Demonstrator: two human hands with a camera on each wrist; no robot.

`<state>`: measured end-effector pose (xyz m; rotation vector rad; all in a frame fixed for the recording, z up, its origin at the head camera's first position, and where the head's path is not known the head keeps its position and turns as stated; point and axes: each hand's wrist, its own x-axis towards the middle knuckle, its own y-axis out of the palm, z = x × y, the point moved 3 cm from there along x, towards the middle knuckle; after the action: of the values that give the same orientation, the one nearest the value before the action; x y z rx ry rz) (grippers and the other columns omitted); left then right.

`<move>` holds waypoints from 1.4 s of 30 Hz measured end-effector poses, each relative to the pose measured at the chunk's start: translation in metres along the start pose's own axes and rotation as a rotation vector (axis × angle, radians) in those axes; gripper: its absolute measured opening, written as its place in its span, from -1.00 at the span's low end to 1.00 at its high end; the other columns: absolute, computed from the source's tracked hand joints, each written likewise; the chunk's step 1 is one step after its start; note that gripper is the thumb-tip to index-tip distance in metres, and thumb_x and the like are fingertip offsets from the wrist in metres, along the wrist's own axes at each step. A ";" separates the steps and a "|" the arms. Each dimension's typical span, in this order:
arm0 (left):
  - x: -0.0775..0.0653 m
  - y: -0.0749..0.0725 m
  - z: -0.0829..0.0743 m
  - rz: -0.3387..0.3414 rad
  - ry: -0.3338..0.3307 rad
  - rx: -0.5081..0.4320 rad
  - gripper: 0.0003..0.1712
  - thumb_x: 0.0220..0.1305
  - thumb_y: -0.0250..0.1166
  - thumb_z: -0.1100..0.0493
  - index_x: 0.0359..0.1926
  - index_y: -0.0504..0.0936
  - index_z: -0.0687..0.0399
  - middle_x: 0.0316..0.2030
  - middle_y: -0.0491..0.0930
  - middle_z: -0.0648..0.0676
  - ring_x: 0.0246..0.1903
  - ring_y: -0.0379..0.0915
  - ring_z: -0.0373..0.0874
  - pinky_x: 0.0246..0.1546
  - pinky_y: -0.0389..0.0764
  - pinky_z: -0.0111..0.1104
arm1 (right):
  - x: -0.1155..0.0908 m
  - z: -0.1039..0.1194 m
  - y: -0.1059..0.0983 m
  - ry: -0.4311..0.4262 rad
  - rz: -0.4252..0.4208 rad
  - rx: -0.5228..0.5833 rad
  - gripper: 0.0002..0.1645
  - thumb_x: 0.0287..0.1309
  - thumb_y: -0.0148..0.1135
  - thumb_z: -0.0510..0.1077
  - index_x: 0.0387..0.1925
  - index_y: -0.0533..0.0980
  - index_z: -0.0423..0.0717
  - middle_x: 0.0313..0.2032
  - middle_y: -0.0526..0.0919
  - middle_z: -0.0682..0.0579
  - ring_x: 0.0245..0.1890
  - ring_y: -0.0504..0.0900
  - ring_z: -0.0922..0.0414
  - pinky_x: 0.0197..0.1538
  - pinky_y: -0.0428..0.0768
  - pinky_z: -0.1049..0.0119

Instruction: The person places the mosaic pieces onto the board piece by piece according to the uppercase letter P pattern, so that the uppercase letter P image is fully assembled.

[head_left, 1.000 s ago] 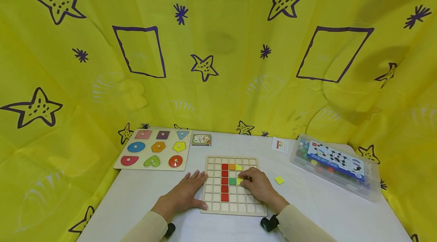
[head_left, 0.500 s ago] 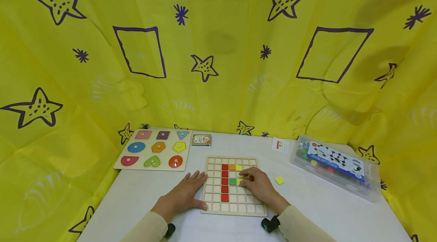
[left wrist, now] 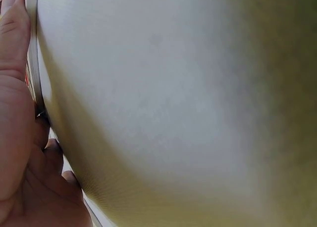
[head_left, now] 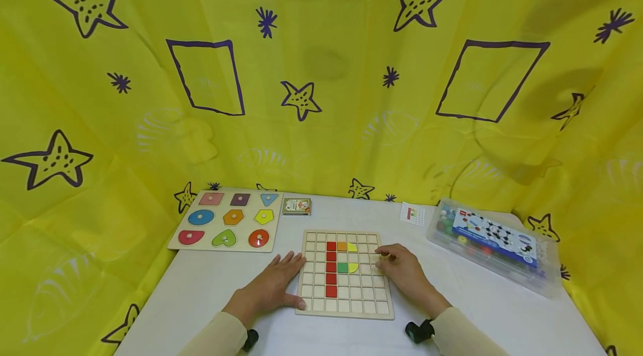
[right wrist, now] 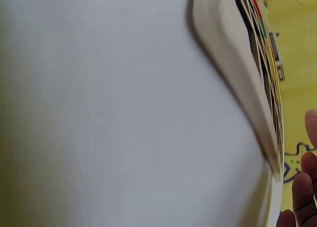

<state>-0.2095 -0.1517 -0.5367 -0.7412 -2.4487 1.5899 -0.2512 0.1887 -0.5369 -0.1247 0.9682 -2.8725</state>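
A wooden grid board lies in the middle of the table in the head view. A column of red square tiles fills part of it. Beside that column sit an orange tile, a green tile and two rounded yellow tiles. My left hand rests with fingers spread along the board's left edge, thumb at the near left corner. Loosely bent, my right hand hovers at the right edge, thumb and forefinger apart. In the right wrist view its fingers appear beyond the board's edge.
A shape puzzle with knobbed pieces lies at the back left, next to a small card box. A pattern card is at the back right. Farther right stands a clear plastic case. A yellow curtain surrounds the table.
My right hand has moved right, off the lower yellow tile, to the board's right edge. The loose yellow tile on the table there is now hidden. My left hand stays put.
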 end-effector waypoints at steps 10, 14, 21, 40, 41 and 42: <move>0.000 0.002 0.000 0.011 -0.017 -0.014 0.31 0.01 0.52 -0.39 0.65 0.19 0.06 0.65 0.16 0.07 0.67 -0.05 0.11 0.68 -0.04 0.11 | -0.008 -0.030 -0.041 -0.002 -0.039 -0.148 -0.62 0.31 0.44 -0.16 0.14 0.67 -0.09 0.05 0.69 -0.06 -0.02 0.53 0.05 0.03 0.55 0.17; 0.000 0.002 0.000 0.010 -0.016 -0.009 0.31 0.01 0.51 -0.40 0.65 0.19 0.05 0.65 0.17 0.07 0.67 -0.05 0.11 0.68 -0.04 0.11 | -0.010 -0.040 -0.048 -0.015 -0.036 -0.182 -0.58 0.25 0.48 -0.18 0.13 0.67 -0.11 -0.01 0.69 -0.05 -0.06 0.54 0.05 0.01 0.56 0.14; 0.001 0.003 0.002 0.009 -0.021 -0.015 0.32 -0.01 0.50 -0.42 0.66 0.18 0.03 0.65 0.15 0.06 0.67 -0.06 0.10 0.68 -0.05 0.10 | -0.009 -0.047 -0.048 0.001 0.007 -0.203 -0.56 0.21 0.49 -0.21 0.13 0.67 -0.11 -0.10 0.65 -0.02 -0.10 0.53 0.06 -0.04 0.55 0.15; 0.001 0.001 0.002 0.004 -0.009 0.002 0.32 0.01 0.48 -0.43 0.65 0.18 0.07 0.65 0.15 0.08 0.67 -0.06 0.12 0.68 -0.04 0.11 | -0.009 -0.053 -0.058 0.023 0.044 -0.163 -0.60 0.28 0.36 -0.33 0.15 0.63 -0.26 0.15 0.64 -0.22 0.12 0.61 -0.15 0.26 0.60 -0.21; 0.001 0.001 0.001 0.004 -0.005 0.003 0.32 0.01 0.49 -0.42 0.65 0.18 0.08 0.65 0.15 0.09 0.66 -0.05 0.12 0.67 -0.04 0.11 | -0.008 -0.053 -0.058 0.031 0.048 -0.158 -0.61 0.29 0.36 -0.33 0.15 0.63 -0.25 0.15 0.63 -0.22 0.12 0.60 -0.14 0.27 0.60 -0.21; 0.001 0.001 0.001 0.002 -0.002 0.001 0.32 0.01 0.49 -0.42 0.65 0.18 0.09 0.65 0.16 0.09 0.66 -0.05 0.13 0.67 -0.03 0.12 | -0.008 -0.054 -0.058 0.040 0.051 -0.156 -0.62 0.29 0.36 -0.32 0.14 0.64 -0.24 0.15 0.63 -0.21 0.12 0.60 -0.13 0.27 0.60 -0.20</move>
<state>-0.2102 -0.1522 -0.5379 -0.7430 -2.4491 1.5933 -0.2538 0.2679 -0.5450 -0.0553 1.1846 -2.7615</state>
